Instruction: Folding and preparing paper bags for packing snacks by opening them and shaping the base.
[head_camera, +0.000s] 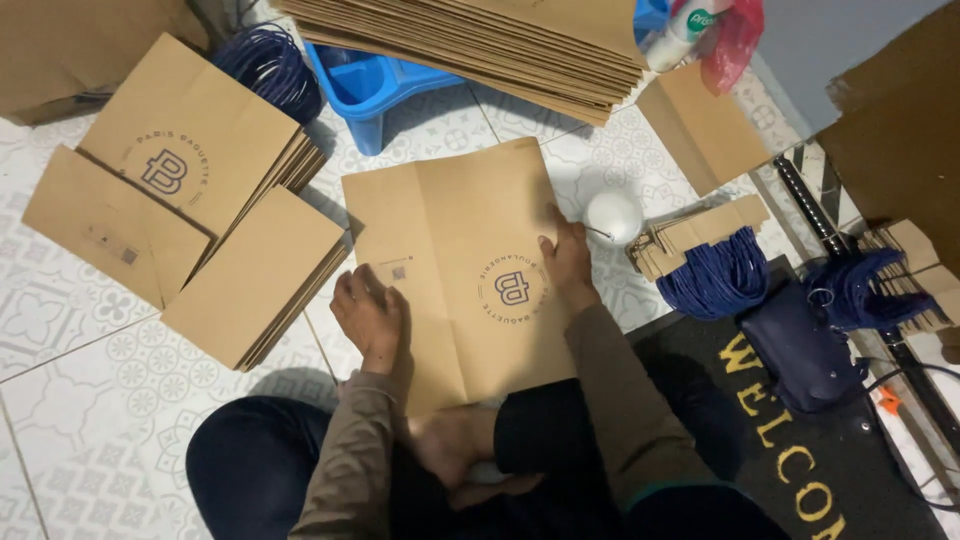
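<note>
One flat brown paper bag (460, 270) on tiled floor (70, 400) before your knees. Your left hand (368, 315) presses bag's left edge, fingers spread flat; right hand (568, 262) flat on right edge. Two finished stacks (190, 200) left; white glue bottle (612, 215), two blue cord bundles (720, 275) right.

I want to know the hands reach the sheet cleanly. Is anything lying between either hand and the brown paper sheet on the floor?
Nothing visible does. The left hand and the right hand both press flat on the brown paper sheet; the white bottle stands beside its right edge.
</note>
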